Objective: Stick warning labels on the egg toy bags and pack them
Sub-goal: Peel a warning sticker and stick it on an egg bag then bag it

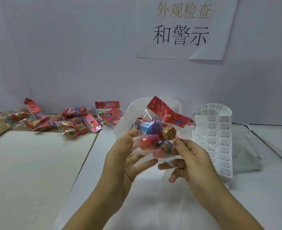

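The left hand (125, 158) holds the left edge of one egg toy bag (155, 138) between thumb and fingers, and the right hand (191, 160) pinches its right edge, so the bag is lifted above the table (37, 163). I think it is held spread like this to check it and find a flat place for a label. The label strip (219, 138) hangs near on the right for easy reach, and the other bags (74, 125) lie at the back left.

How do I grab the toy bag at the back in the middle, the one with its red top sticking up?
Pinch the red card top of that bag from above, front and back. It stands up flat and free, with nothing on it. The eggs below are round and lumpy inside shiny plastic, so they would probably slip.
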`<state>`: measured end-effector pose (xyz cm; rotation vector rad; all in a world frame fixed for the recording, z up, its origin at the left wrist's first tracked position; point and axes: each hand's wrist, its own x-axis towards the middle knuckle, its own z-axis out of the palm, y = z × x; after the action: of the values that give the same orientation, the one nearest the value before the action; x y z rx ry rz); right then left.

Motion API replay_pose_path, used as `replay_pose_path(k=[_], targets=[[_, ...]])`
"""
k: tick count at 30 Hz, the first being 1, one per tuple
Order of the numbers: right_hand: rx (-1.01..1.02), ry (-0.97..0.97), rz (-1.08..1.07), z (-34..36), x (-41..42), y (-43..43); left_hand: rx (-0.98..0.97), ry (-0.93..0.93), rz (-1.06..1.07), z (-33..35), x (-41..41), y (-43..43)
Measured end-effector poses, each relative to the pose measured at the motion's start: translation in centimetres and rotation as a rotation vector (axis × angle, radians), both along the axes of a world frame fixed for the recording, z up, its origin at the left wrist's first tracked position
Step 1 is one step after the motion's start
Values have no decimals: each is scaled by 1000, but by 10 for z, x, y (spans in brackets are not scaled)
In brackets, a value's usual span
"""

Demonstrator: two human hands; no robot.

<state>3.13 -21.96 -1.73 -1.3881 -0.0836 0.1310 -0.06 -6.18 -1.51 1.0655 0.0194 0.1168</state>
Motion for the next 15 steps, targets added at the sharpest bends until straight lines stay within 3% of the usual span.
replay_pose_path(k=[7, 9, 12, 15], targets=[[-45, -63, -40, 3, -9, 6, 148, -148, 387, -13, -1, -4], [95, 15, 93, 8, -12, 6, 441, -309, 530, -15, 0, 1], [281, 173, 275, 19, -14, 2, 1030, -696, 658, -22, 2, 5], [248, 197, 279, 25, -10, -8, 1366, -1000, 677, -31, 6, 14]])
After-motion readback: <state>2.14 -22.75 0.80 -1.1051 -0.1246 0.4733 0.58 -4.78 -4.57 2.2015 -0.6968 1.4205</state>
